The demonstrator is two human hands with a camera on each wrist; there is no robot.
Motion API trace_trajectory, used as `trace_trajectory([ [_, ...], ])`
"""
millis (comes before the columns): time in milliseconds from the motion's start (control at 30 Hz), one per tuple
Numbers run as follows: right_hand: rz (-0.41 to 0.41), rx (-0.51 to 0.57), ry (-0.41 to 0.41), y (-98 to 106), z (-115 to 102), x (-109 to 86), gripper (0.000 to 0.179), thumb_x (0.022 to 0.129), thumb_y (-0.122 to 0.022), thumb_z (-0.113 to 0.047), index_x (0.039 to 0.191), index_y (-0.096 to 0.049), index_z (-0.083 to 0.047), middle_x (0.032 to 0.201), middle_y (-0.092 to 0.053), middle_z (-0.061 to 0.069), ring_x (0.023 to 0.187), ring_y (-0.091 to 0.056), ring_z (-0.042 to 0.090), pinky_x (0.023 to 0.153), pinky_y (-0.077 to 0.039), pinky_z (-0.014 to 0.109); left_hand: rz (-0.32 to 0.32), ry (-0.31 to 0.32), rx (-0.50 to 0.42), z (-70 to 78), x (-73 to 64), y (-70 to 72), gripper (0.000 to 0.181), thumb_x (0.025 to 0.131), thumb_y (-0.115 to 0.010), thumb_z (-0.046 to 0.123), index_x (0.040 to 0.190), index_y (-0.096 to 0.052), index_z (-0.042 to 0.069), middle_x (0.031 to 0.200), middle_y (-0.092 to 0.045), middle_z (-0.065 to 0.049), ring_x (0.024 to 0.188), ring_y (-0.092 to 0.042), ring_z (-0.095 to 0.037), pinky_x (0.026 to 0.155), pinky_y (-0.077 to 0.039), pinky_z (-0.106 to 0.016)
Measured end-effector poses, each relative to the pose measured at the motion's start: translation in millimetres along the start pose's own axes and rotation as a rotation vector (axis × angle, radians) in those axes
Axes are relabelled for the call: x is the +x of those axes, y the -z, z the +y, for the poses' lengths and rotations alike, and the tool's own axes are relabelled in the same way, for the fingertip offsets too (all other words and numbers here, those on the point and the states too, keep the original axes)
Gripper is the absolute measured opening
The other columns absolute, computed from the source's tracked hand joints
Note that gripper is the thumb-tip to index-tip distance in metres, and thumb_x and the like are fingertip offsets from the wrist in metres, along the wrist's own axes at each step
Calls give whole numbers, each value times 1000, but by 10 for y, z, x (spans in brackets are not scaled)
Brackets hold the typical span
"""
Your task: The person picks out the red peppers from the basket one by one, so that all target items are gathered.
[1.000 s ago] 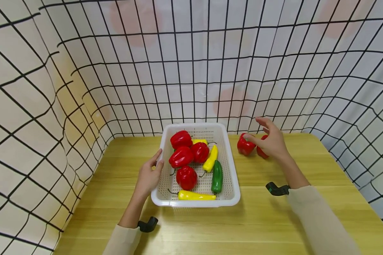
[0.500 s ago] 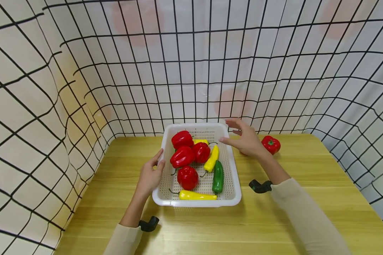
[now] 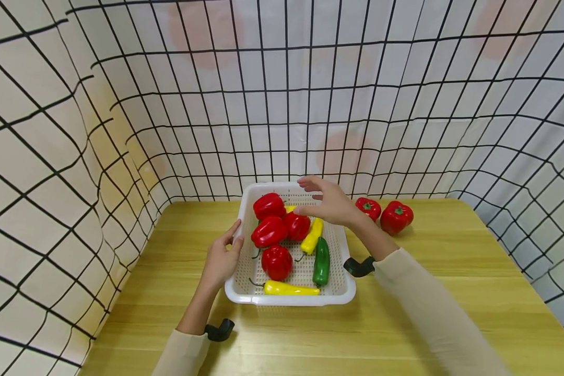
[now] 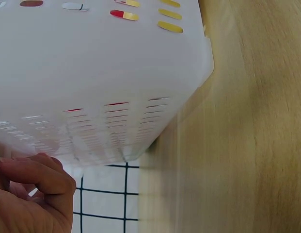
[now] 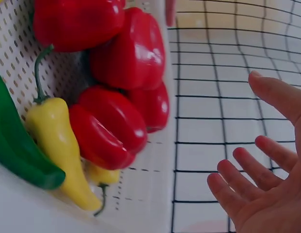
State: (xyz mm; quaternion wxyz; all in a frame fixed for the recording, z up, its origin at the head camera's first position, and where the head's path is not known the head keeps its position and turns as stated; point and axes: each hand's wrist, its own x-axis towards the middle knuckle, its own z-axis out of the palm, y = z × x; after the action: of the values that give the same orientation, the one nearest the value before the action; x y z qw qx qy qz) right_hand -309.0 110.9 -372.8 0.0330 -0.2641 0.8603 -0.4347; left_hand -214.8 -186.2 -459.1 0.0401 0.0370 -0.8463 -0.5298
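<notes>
Left hand: touching the white basket; grip unclear.
Basket peppers: between the hands.
Right hand: swung over the basket, empty, fingers spread.
Loose red peppers: behind its wrist, still on the table, uncollected.

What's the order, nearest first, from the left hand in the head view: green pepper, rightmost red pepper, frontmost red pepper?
1. Frontmost red pepper: in the basket, left of centre.
2. Green pepper: in the basket, along its right side.
3. Rightmost red pepper: on the table, right of the basket.
</notes>
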Motion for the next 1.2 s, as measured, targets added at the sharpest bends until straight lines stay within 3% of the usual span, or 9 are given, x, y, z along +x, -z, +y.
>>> trace_trajectory([
  [167, -55, 9, -49, -162, 120, 142, 75, 85, -83, -33, 149, -48, -15, 151, -52, 11, 140, -50, 36, 114, -47, 56, -1, 5, -9, -9, 7, 10, 49, 106, -56, 31, 154, -48, 34, 119, -66, -20, 82, -72, -30, 62, -65, -37],
  [367, -113, 6, -60, -277, 267, 234, 77, 85, -83, -27, 150, -46, -8, 153, -50, 18, 141, -48, 38, 116, -44, 57, 5, 9, -9, -19, 16, 4, 49, 106, -56, 31, 154, -48, 35, 117, -65, -20, 80, -71, -29, 62, -65, -37],
  [733, -255, -157, -114, -432, 394, 290, 82, 83, -84, -24, 154, -46, -10, 156, -49, 13, 141, -48, 36, 115, -47, 52, 3, 19, -19, -8, 11, 4, 49, 106, -57, 31, 154, -48, 34, 115, -64, -20, 80, -71, -30, 62, -65, -37],
  [967, -259, -210, -137, -505, 420, 304, 81, 83, -85, -23, 153, -47, -6, 152, -53, 17, 136, -51, 35, 115, -47, 50, 5, 18, -20, -8, 1, 1, 49, 106, -56, 30, 154, -48, 34, 116, -64, -20, 79, -70, -29, 61, -65, -36],
  [1200, -244, -253, -184, -559, 442, 335, 65, 81, -87, -25, 136, -58, -7, 135, -61, 15, 121, -57, 32, 104, -54, 46, 9, 18, -28, -11, 7, 4, 49, 106, -57, 29, 154, -49, 35, 118, -65, -20, 80, -71, -30, 61, -65, -37],
])
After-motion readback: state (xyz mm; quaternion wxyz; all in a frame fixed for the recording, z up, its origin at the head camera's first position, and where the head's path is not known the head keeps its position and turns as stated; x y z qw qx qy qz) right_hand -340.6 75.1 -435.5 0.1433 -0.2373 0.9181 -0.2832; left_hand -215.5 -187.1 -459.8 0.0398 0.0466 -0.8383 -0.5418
